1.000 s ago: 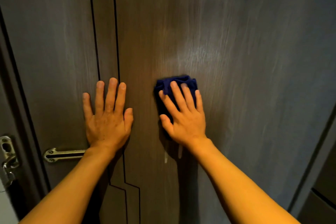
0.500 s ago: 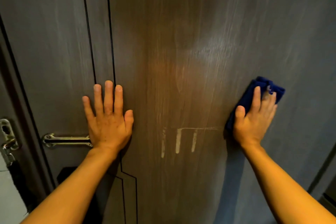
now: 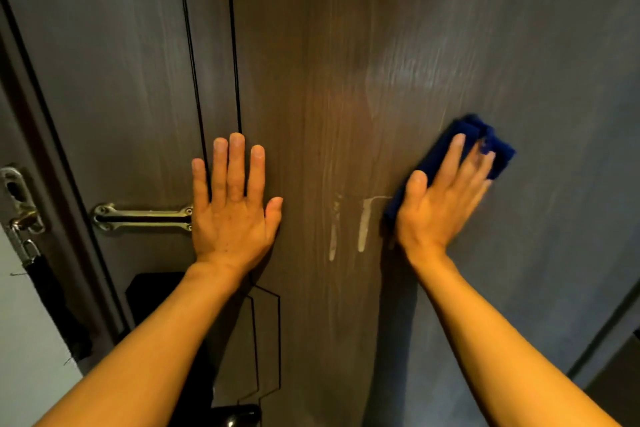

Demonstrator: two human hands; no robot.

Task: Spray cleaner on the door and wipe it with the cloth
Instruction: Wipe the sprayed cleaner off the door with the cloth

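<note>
A dark wood-grain door (image 3: 346, 45) fills the view. My right hand (image 3: 440, 204) presses a folded dark blue cloth (image 3: 498, 146) flat against the door's right half, fingers spread over it and slightly blurred. My left hand (image 3: 235, 204) lies flat and open on the door's left part, across two thin black grooves. Between the hands, pale drips of cleaner (image 3: 362, 229) run down the door. No spray bottle is in view.
A metal swing-bar guard (image 3: 142, 217) sits on the door left of my left hand, with its latch plate (image 3: 19, 198) on the frame. A black lock body (image 3: 156, 291) and a dark handle (image 3: 239, 418) lie lower down. The door's right edge (image 3: 602, 333) is at lower right.
My right hand swept the cloth from the door's middle to the right, then back a little leftwards over the wet streak. My left hand stayed flat in place.
</note>
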